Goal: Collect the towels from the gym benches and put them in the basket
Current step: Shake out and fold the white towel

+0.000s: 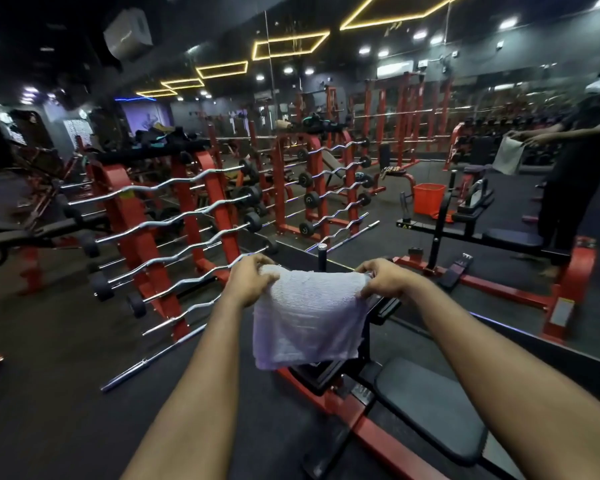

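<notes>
Ahead, a wall mirror (499, 216) fills twelve to three o'clock, and in it an orange basket (429, 198) shows at about one o'clock; its real place I can't tell. One black bench (430, 407) lies at five o'clock below the arms. One white towel (307, 317) hangs at twelve o'clock, top edge running nine to three, clear of the bench. Left hand (250, 278) and right hand (383, 277) each pinch a top corner, equally near.

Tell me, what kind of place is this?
It's a gym. There's a red rack full of wavy metal barbells, a padded black bench, and a big wall mirror. Both hands hold a white towel.
</notes>
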The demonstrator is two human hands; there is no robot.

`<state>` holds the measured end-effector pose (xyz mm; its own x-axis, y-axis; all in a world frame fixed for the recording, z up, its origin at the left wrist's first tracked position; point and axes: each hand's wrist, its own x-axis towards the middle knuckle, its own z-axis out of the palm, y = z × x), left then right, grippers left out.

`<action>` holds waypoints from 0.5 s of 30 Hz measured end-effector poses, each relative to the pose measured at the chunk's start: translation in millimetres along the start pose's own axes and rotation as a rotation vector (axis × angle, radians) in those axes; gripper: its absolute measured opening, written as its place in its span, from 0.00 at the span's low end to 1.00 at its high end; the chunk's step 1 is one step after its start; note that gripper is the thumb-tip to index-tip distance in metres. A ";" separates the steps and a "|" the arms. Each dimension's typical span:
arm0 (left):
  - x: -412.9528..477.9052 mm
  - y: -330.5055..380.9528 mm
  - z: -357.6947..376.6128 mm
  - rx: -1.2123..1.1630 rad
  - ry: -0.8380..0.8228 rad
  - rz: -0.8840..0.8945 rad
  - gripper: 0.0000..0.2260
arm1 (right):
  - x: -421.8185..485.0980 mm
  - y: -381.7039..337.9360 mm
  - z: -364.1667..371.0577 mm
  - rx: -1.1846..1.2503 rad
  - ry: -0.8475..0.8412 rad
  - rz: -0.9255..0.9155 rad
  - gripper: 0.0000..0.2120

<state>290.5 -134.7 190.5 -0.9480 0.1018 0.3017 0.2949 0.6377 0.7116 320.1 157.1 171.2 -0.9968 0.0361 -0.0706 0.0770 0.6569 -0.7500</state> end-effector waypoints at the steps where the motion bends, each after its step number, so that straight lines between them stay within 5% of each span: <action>1: -0.9 -1.1 -4.3 0.000 -0.064 0.018 0.13 | -1.0 -1.1 0.7 -0.017 0.040 -0.018 0.16; 5: -9.4 -13.5 -16.4 0.045 -0.037 0.009 0.14 | 0.4 -2.4 14.5 0.189 0.330 -0.100 0.05; 8: -21.9 -26.8 -25.6 0.087 0.137 0.040 0.10 | 4.1 -12.3 35.1 0.438 0.244 -0.178 0.06; 15: -78.4 -81.0 -78.1 0.015 0.343 -0.110 0.10 | 26.0 -73.2 129.8 0.501 0.019 -0.346 0.09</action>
<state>350.3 -254.0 158.8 -0.8775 -0.2288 0.4215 0.1892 0.6424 0.7427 291.1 12.2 138.9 -0.9655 -0.1000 0.2404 -0.2562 0.1987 -0.9460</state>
